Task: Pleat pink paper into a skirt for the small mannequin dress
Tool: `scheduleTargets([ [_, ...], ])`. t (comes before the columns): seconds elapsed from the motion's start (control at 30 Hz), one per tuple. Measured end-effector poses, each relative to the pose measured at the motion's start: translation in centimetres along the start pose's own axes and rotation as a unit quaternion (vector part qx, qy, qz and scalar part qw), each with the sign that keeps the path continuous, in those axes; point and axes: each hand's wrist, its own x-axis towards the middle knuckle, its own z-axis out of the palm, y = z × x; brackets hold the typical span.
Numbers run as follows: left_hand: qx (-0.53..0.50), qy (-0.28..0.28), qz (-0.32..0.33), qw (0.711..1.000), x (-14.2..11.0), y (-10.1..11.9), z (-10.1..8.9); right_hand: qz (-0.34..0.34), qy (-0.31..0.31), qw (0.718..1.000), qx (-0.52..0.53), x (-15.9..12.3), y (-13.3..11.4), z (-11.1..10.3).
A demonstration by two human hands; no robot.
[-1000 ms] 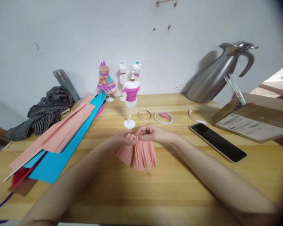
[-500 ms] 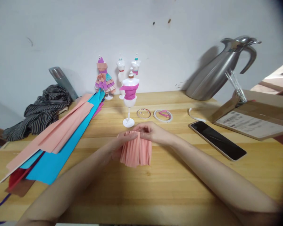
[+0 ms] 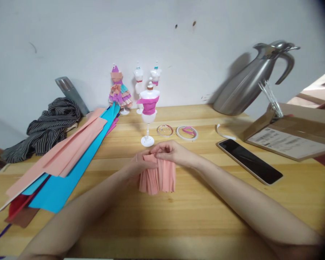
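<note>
A pleated piece of pink paper (image 3: 158, 178) stands on the wooden table (image 3: 195, 213) in front of me, gathered at its top edge. My left hand (image 3: 141, 164) pinches the gathered top from the left, fingers closed on it. My right hand (image 3: 171, 151) pinches the same top edge from the right, fingers curled. Just behind my hands stands a small white mannequin (image 3: 148, 112) on a stand, wearing a magenta paper top.
Long pink and blue paper sheets (image 3: 70, 155) lie at the left beside a striped cloth (image 3: 47, 128). Several more small mannequins (image 3: 120, 92) stand by the wall. Tape rolls (image 3: 187, 132), a phone (image 3: 249, 161), a cardboard box (image 3: 289, 139) and a steel jug (image 3: 249, 79) sit to the right.
The pleated paper has been squeezed narrower, its fanned folds drawn together between both hands. The hands have stayed in about the same spot.
</note>
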Motion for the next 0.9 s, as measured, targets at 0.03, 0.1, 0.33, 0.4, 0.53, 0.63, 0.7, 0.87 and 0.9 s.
scheduleTargets([
  [0.03, -0.008, 0.002, -0.015, 1.000, 0.0, 0.0, -0.1, -0.004, -0.007, 1.000, -0.015, 0.0, -0.1, 0.0],
  [0.1, -0.020, 0.006, -0.042, 0.999, -0.1, 0.0, -0.3, -0.019, 0.002, 0.997, -0.073, -0.1, -0.4, -0.1],
  [0.33, -0.040, 0.049, -0.085, 0.994, -0.1, 0.8, -1.7, 0.022, 0.107, 0.901, -0.420, -0.6, -1.4, -2.8],
  [0.4, -0.064, 0.064, -0.084, 0.992, -0.1, 0.9, -1.9, 0.087, 0.075, 0.848, -0.517, -1.0, -1.4, -3.8],
  [0.53, -0.110, 0.076, -0.045, 0.990, -0.2, 0.9, -1.5, 0.134, 0.011, 0.792, -0.595, -1.5, -0.9, -4.4],
  [0.63, -0.121, 0.060, -0.016, 0.991, -0.3, 0.7, -1.1, 0.121, 0.000, 0.789, -0.602, -1.4, -0.6, -4.2],
  [0.7, -0.119, 0.065, -0.005, 0.991, -0.2, 0.7, -1.0, 0.113, -0.002, 0.801, -0.588, -1.3, -0.4, -4.1],
  [0.87, -0.086, 0.077, 0.045, 0.992, -0.4, 0.9, -0.6, 0.134, 0.019, 0.843, -0.520, -0.6, 0.4, -4.7],
  [0.9, -0.067, 0.074, 0.056, 0.993, -0.5, 1.0, -0.4, 0.140, 0.022, 0.850, -0.507, -0.5, 0.4, -4.9],
])
